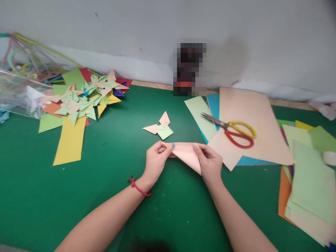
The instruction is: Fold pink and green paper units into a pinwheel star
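A sheet of pale pink paper (187, 154) is stretched between my two hands over the green table, folded along a slanting edge. My left hand (159, 155), with a red cord bracelet at the wrist, pinches its left corner. On the opposite side, my right hand (208, 159) grips the paper between thumb and fingers. Just beyond the hands lies a small folded-paper piece (165, 130), light green with two pink points. To the right, open scissors (223, 125) with one yellow and one red handle rest on pink sheets.
Folded paper stars (76, 105) are heaped at the back left, beside a clear plastic bag (21, 91) of fuzzy stems. A yellow strip (69, 141) sticks out below them. Large pink paper (252, 119) lies at the right, near stacked green sheets (312, 178). A wall (131, 38) borders the back.
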`<state>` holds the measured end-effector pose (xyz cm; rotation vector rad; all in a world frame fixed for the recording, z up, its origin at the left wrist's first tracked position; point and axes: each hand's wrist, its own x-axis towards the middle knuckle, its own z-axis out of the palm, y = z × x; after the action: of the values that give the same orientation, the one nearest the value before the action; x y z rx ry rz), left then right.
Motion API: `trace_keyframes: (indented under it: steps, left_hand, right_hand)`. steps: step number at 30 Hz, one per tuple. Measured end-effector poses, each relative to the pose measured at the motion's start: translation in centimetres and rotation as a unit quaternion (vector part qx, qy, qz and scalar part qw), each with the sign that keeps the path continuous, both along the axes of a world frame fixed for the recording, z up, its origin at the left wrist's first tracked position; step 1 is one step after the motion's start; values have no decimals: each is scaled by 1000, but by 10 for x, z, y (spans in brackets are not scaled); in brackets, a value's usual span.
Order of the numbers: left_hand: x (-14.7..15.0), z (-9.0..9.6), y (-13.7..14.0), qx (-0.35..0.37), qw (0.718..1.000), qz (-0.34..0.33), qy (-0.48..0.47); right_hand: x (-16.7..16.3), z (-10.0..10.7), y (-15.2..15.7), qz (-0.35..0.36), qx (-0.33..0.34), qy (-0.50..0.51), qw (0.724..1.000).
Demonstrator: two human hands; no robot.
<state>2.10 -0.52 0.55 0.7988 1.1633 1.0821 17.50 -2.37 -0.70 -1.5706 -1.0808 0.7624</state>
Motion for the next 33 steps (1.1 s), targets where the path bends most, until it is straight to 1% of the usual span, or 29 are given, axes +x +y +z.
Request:
trace_keyframes:
  steps: [16,21,28,33]
  left_hand:
    - [0,-2,-1,6,1000,8,6]
    - [1,-1,-1,-1,1000,10,6]
    - [0,-2,-2,6,1000,4,-20]
    - [-2,-7,-2,17,997,23,-66]
  right_hand:
    - [-1,3,0,0,-6,-2,1000]
    - [-1,2,-1,-2,9,-11,1000]
    - [-2,1,-2,5,6,-23,1000]
    - [-2,1,-2,11,10,-19,1000]
